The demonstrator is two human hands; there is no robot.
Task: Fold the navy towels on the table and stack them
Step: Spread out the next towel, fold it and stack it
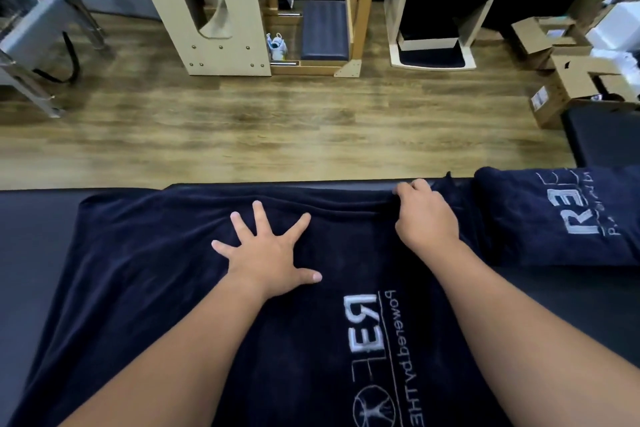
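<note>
Covering most of the dark padded table [31, 253], the spread navy towel [145, 288] is laid flat with its white logo [372, 350] facing up, and its near part runs out of view at the bottom. Because so much cloth is spread on a smooth surface, a hard pull on one side could drag the whole sheet askew, so that the edges would not meet when it is folded. A raised ridge is seen along the far edge, and it could be pressed into a lasting crease if it is not smoothed first. To the right, just beside the spread towel, a folded towel [554, 218] is set on the table; it could be nudged or loosened if the cloth is swept sideways into it. The left hand [266, 253] is pressed flat on the towel, fingers splayed, well apart from the right hand [424, 215], whose fingers are curled round the far hem. Should the flat hand be lifted early, the anchor would be lost and the layer could slide.
</note>
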